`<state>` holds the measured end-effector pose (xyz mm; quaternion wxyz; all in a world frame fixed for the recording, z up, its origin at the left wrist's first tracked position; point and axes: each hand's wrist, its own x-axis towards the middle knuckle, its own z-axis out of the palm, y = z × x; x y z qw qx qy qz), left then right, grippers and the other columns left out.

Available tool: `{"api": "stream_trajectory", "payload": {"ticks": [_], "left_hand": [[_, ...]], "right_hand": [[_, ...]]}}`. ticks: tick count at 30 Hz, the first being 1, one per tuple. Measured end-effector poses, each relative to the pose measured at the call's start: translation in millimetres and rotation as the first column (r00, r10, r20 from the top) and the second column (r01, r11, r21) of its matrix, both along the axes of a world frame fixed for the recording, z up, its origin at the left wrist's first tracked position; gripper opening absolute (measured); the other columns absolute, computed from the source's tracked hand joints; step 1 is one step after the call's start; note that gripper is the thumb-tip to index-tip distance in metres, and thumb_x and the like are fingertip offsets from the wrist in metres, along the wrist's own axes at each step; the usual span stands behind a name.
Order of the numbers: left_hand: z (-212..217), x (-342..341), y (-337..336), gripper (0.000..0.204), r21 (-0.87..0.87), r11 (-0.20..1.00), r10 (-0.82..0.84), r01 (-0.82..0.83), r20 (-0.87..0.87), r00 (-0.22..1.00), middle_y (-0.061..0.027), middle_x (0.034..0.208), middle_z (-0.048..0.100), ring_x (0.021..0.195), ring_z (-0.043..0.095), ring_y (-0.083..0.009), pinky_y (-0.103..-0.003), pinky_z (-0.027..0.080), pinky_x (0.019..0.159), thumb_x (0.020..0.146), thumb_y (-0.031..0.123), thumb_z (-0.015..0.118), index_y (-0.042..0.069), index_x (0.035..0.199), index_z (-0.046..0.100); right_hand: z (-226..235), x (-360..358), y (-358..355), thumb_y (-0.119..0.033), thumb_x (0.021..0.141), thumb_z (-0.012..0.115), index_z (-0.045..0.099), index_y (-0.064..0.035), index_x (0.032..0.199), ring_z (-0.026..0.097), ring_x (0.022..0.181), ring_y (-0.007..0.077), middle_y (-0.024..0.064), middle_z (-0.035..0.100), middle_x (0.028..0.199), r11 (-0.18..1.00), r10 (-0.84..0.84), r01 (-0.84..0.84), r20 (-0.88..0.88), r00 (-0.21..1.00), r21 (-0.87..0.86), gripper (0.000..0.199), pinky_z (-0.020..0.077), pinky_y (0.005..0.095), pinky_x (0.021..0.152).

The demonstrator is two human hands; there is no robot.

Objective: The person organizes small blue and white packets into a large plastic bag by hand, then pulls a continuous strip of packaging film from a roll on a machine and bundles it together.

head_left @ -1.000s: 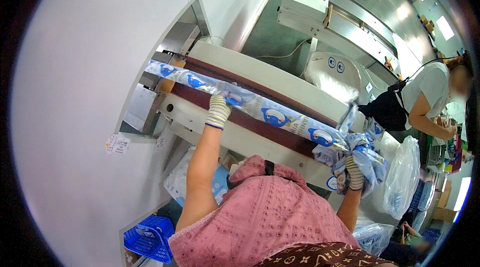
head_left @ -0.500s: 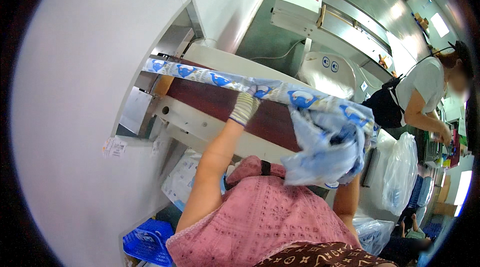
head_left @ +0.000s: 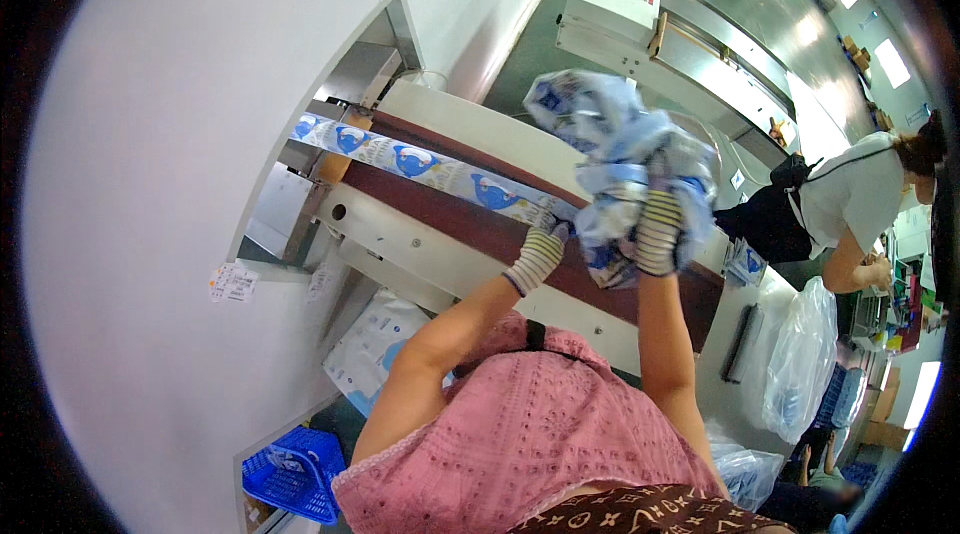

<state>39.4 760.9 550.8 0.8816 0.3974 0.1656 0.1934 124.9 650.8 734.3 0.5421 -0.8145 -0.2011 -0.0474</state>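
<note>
The right hand grips a crumpled bundle of blue-printed plastic film, the left hand seemingly pinches the strip lying on the maroon conveyor belt, much ungathered.

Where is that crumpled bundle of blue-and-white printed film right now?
In the head view, the bundle of printed film is right of centre, raised in the right hand above the dark conveyor belt, beside the left hand.

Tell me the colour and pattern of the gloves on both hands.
White with dark stripes, on the left hand and right hand; head view.
</note>
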Motion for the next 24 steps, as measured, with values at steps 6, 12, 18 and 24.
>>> {"api": "stream_trajectory", "payload": {"ticks": [6, 12, 18, 24], "left_hand": [[84.5, 3.6, -36.2, 0.042, -0.585, 0.805, -0.106, 0.097, 0.02, 0.994, -0.0127, 0.113, 0.045, 0.105, 0.044, -0.0243, -0.037, 0.032, 0.094, 0.082, 0.032, 0.045, 0.008, 0.117, 0.04], [71.4, -3.4, -57.4, 0.042, -0.089, 0.972, -0.224, 0.219, -0.048, 0.973, -0.0133, 0.116, 0.043, 0.107, 0.041, -0.0257, -0.037, 0.031, 0.095, 0.082, 0.03, 0.044, 0.008, 0.117, 0.04], [69.3, 18.7, -100.1, 0.041, 0.671, 0.684, -0.265, 0.287, -0.137, 0.954, -0.0139, 0.119, 0.04, 0.109, 0.039, -0.0271, -0.038, 0.029, 0.096, 0.082, 0.028, 0.043, 0.007, 0.117, 0.04], [63.7, 29.7, -115.4, 0.041, 0.946, 0.234, -0.289, 0.223, -0.151, 0.945, -0.0146, 0.121, 0.038, 0.112, 0.036, -0.0285, -0.038, 0.027, 0.097, 0.081, 0.026, 0.042, 0.006, 0.117, 0.04]], "right_hand": [[-17.1, -11.0, 48.2, -0.022, 0.08, 0.036, 0.049, -0.0047, 0.104, 0.052, 0.088, 0.0237, 0.0101, 0.053, 0.099, 0.832, 0.272, -0.134, 0.185, 0.944, -0.538, 0.032, 0.0394, 0.0381, 0.08], [-9.2, -51.4, 63.8, -0.022, 0.08, 0.036, 0.048, -0.0045, 0.104, 0.052, 0.088, 0.0235, 0.0101, 0.053, 0.1, 0.574, 0.467, -0.142, 0.18, 0.866, -0.807, 0.032, 0.0396, 0.0376, 0.079], [5.6, -46.0, 53.5, -0.022, 0.081, 0.035, 0.048, -0.0044, 0.105, 0.052, 0.088, 0.0233, 0.0101, 0.053, 0.1, 0.478, 0.508, -0.117, 0.165, 0.845, -0.87, 0.032, 0.0398, 0.0372, 0.079], [16.8, -34.6, 26.9, -0.021, 0.081, 0.035, 0.048, -0.0043, 0.106, 0.053, 0.088, 0.0231, 0.0102, 0.053, 0.101, 0.448, 0.521, -0.119, 0.15, 0.84, -0.886, 0.033, 0.04, 0.0367, 0.079]]}}
